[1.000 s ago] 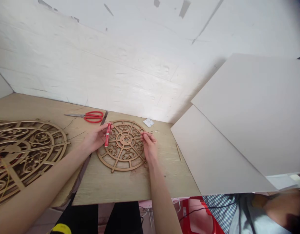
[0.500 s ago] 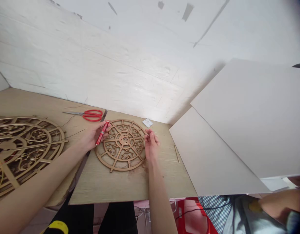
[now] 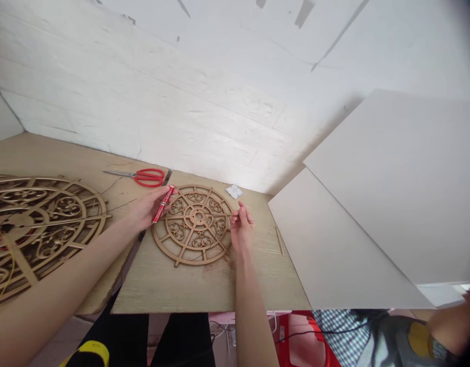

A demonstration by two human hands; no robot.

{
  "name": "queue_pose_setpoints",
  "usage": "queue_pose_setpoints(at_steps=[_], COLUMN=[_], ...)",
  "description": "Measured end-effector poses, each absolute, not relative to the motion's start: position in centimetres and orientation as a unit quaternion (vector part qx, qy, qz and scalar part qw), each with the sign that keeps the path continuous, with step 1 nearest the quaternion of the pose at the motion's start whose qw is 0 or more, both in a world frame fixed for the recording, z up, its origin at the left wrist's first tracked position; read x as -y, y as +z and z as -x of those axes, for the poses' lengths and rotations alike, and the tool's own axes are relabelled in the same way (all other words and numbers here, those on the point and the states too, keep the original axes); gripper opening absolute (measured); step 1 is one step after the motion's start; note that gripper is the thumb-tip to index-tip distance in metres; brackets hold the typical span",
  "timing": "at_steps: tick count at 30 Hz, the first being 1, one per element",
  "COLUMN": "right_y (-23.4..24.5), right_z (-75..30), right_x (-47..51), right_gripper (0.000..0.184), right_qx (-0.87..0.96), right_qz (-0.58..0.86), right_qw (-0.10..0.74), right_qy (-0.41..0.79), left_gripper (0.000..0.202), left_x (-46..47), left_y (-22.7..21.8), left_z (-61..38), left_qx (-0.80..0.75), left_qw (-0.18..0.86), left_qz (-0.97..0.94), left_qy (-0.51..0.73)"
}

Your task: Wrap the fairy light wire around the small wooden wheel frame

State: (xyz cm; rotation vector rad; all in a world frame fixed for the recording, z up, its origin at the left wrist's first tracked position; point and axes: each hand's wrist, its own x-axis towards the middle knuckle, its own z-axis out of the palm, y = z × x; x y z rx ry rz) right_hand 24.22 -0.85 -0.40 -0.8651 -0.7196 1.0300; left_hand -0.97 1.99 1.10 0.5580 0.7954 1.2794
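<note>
Red tube (image 3: 163, 204) in pinched left fingers (image 3: 157, 193), right fingers (image 3: 243, 216) curled, beside latticed disc (image 3: 199, 224)

The left hand (image 3: 150, 206) hides part of the round panel's (image 3: 202, 217) rim. Whatever the right hand (image 3: 242, 227) pinches is too thin to tell. The left edge crops the larger lattice (image 3: 28, 219); a blurred co-worker (image 3: 403, 339) is cut off.

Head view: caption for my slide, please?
Left hand holds a slim red tube at one edge of a round lattice panel; right hand at the other, scissors nearby.
</note>
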Motion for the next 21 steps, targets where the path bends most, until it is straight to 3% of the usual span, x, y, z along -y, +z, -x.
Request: queue_pose_setpoints(at_steps=[6, 16, 21], right_y=[0.1, 0.3, 0.1], right_z=[-24.0, -23.1, -22.6], right_x=[1.4, 1.6, 1.6], right_gripper=[0.039, 0.029, 0.023], right_qx=[0.359, 0.349, 0.398], right_qz=[0.387, 0.328, 0.355], right_qw=[0.651, 0.667, 0.669], right_qy=[0.546, 0.571, 0.518], left_gripper=[0.015, 0.009, 0.006], left_x=[-1.9, -1.5, -1.3], left_y=[0.8, 1.5, 1.4], left_z=[0.8, 0.6, 0.0], left_qx=[-0.376, -0.390, -0.375], left_qw=[0.685, 0.690, 0.678], left_qz=[-0.263, -0.256, -0.292], left_qy=[0.565, 0.553, 0.560])
